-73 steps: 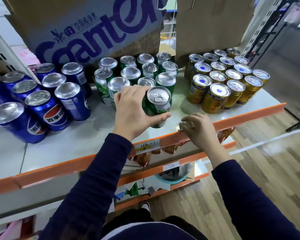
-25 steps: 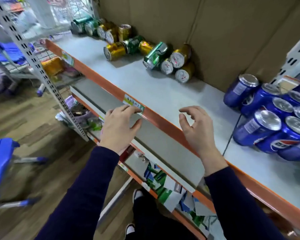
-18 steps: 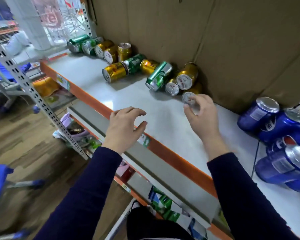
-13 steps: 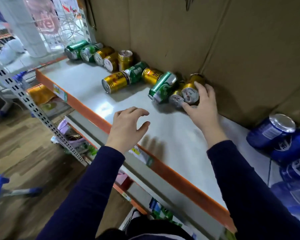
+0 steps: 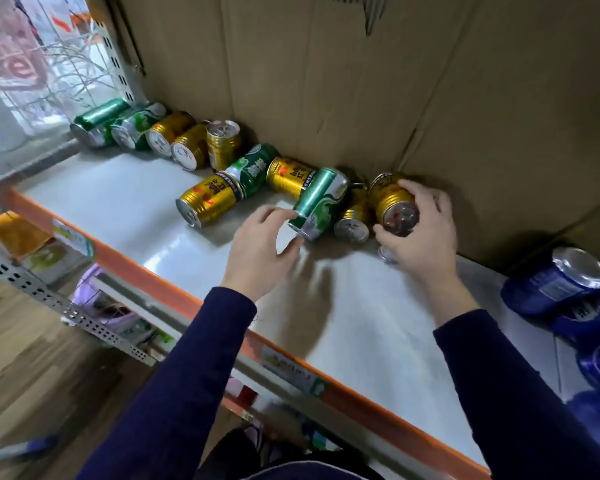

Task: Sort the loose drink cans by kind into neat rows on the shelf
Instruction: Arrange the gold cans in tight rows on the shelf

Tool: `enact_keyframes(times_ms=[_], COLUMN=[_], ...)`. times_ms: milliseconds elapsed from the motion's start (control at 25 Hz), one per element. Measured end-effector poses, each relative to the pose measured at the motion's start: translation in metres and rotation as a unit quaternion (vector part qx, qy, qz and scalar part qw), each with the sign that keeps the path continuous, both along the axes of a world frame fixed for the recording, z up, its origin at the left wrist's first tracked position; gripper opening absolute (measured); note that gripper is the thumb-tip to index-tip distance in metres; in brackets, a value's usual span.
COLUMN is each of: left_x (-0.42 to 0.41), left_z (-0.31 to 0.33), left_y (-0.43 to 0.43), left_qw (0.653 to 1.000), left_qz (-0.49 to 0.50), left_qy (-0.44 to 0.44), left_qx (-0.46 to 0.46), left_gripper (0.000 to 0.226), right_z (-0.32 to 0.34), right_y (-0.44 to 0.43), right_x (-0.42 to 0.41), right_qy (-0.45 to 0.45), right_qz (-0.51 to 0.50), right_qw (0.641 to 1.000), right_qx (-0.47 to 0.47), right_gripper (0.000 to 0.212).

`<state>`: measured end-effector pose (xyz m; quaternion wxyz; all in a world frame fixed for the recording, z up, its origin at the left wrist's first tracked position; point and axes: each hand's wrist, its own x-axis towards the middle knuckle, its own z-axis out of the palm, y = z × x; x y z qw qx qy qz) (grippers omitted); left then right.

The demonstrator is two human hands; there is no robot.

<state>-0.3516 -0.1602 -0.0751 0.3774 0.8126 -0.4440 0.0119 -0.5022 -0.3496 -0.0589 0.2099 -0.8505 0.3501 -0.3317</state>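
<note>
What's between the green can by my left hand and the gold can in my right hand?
A second gold can, lying on its side, shown in the head view.

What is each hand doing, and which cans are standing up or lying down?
Right hand: grips the end gold can.
Left hand: open, holding nothing.
Nearest green can: lying down, by those fingertips.
Back gold can: standing up.
Front gold can: lying down.
</note>
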Motion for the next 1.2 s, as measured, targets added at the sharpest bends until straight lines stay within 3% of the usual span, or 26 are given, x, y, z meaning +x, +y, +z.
enact_keyframes(times_ms=[240, 400, 480, 760, 920, 1200], left_x=[0.032, 0.041, 0.044, 0.047, 0.045, 0.002], left_z=[0.001, 0.003, 0.004, -0.008, -0.013, -0.008], left_y=[-0.043, -0.072, -0.080, -0.062, -0.041, -0.023], left_qw=[0.997, 0.986, 0.984, 0.985, 0.984, 0.939], left_qz=[-0.048, -0.063, -0.064, -0.102, -0.104, -0.232], left_qy=[0.044, 0.124, 0.137, 0.135, 0.143, 0.233], left_qx=[0.047, 0.094, 0.098, 0.039, -0.026, -0.099], left_gripper=[0.058, 0.066, 0.068, 0.061, 0.070, 0.061], right_z=[0.021, 0.010, 0.001, -0.019, -0.014, -0.003], right_y=[0.039, 0.056, 0.059, 0.081, 0.089, 0.114], right_x=[-0.023, -0.028, -0.027, -0.026, -0.027, -0.069], right_qy=[-0.096, 0.062, 0.100, -0.011, -0.051, -0.101], right_qz=[-0.016, -0.026, -0.035, -0.081, -0.102, -0.178], right_qw=[0.988, 0.991, 0.987, 0.980, 0.978, 0.966], right_qx=[0.122, 0.114, 0.122, 0.183, 0.173, 0.155], right_gripper=[0.051, 0.054, 0.057, 0.067, 0.062, 0.049])
